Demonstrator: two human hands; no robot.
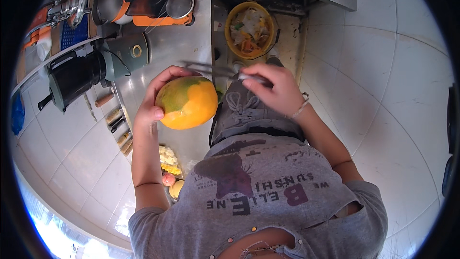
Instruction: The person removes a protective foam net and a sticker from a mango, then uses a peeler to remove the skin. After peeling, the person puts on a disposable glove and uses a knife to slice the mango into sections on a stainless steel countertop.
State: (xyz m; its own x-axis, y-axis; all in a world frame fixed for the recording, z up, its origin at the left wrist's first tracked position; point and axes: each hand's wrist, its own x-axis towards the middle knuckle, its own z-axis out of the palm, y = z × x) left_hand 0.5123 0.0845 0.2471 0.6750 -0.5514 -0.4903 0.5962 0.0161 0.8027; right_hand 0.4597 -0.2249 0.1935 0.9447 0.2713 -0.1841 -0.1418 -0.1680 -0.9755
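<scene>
My left hand point(152, 95) holds a large yellow-and-green fruit point(187, 102), which looks like a papaya, above the edge of a stainless-steel counter point(176, 50). A bright orange-yellow area with a sharp border against the green makes the fruit look partly peeled. To its right, my right hand point(275, 86) is closed around the handle of a cutting tool point(212, 69). Motion blur hides whether the tool is a knife or a peeler. Its long dark part reaches left past the upper side of the fruit, near my left fingertips; contact cannot be told.
On the floor ahead stands a yellow bucket point(228, 34) of peelings and scraps. A grey-green juicer point(125, 55) and a wire strainer point(179, 5) are on the left. Several handled tools point(104, 100) line the counter's wall side. Bagged food point(168, 156) and a reddish fruit point(168, 179) lie near my left elbow.
</scene>
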